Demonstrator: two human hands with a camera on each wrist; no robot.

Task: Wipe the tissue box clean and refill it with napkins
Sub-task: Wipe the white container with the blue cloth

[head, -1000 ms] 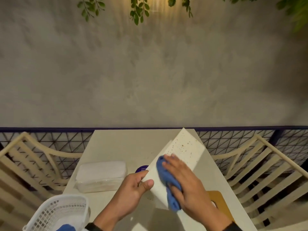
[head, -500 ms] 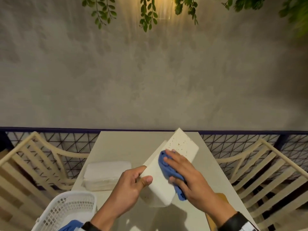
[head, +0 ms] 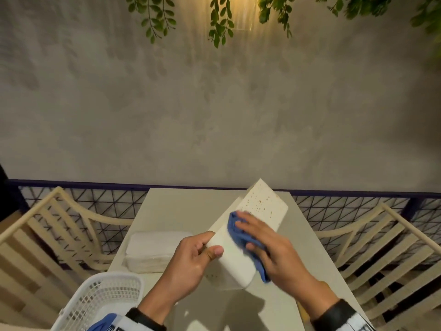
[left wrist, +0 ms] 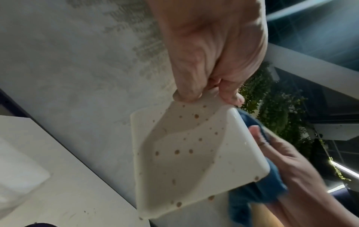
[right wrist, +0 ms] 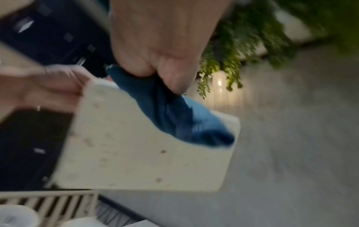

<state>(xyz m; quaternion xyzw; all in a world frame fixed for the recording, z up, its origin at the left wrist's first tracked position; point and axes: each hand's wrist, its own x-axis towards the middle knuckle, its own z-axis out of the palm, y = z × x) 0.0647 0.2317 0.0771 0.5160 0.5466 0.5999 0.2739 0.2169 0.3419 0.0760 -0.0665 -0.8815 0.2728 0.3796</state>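
A white tissue box (head: 260,209) speckled with brown spots is held tilted above the cream table (head: 181,206). My left hand (head: 198,256) grips its near left edge, thumb on top; the left wrist view shows the box (left wrist: 186,153) pinched at a corner. My right hand (head: 265,240) presses a blue cloth (head: 235,231) flat on the box's upper face. The right wrist view is blurred and shows the cloth (right wrist: 174,116) under my fingers on the box (right wrist: 136,153). A wrapped pack of white napkins (head: 155,249) lies on the table to the left.
A white plastic basket (head: 100,299) sits at the near left with something blue beside it. Cream slatted chairs (head: 59,235) flank the table on both sides. A dark mesh railing (head: 334,211) and a grey wall run behind. A wooden piece (left wrist: 260,215) lies under my right hand.
The box has been turned a little and held higher. My right hand with the cloth has slid along its upper face, near the spotted far part. The left hand keeps its grip.
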